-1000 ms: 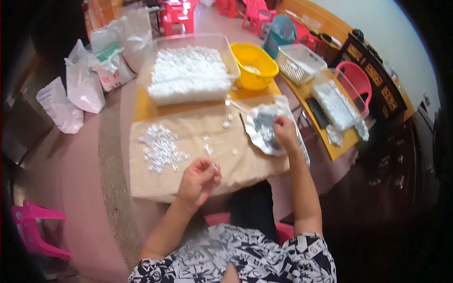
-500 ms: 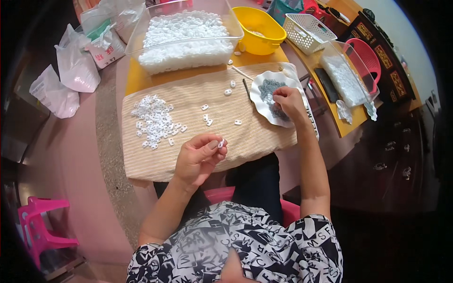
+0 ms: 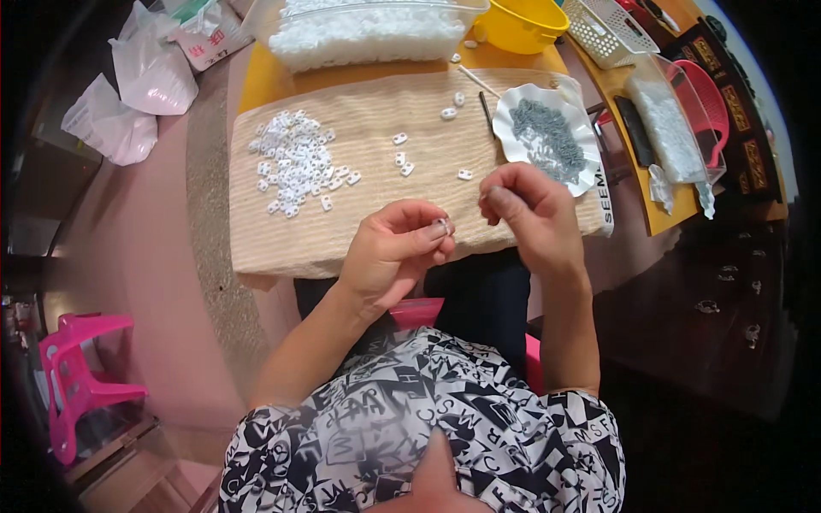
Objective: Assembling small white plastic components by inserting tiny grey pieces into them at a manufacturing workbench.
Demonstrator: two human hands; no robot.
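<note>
My left hand (image 3: 398, 252) pinches a small white plastic piece (image 3: 440, 224) between thumb and forefinger, above the near edge of the cloth. Close to it on the right, my right hand (image 3: 534, 214) has its fingertips pressed together; whatever they hold is too small or hidden to name. Beyond that hand lies a white wavy-rimmed dish (image 3: 506, 128) of small grey pieces (image 3: 547, 132). A pile of white two-holed plastic pieces (image 3: 295, 162) is spread on the left of the striped beige cloth (image 3: 359, 231). Several more such pieces (image 3: 400, 159) lie scattered across its middle.
A clear bin of white pieces (image 3: 368, 43) and a yellow tub (image 3: 522, 30) stand at the back. A dark stick (image 3: 487, 115) and a white stick (image 3: 479, 81) lie by the dish. On the right are a white basket (image 3: 607, 38) and another clear bin (image 3: 671, 120). A pink stool (image 3: 81, 376) stands left.
My right hand has come away from the dish of grey pieces, toward my left hand. The left hand still pinches its white piece. The whole view has shifted, with the table now higher in the picture.
</note>
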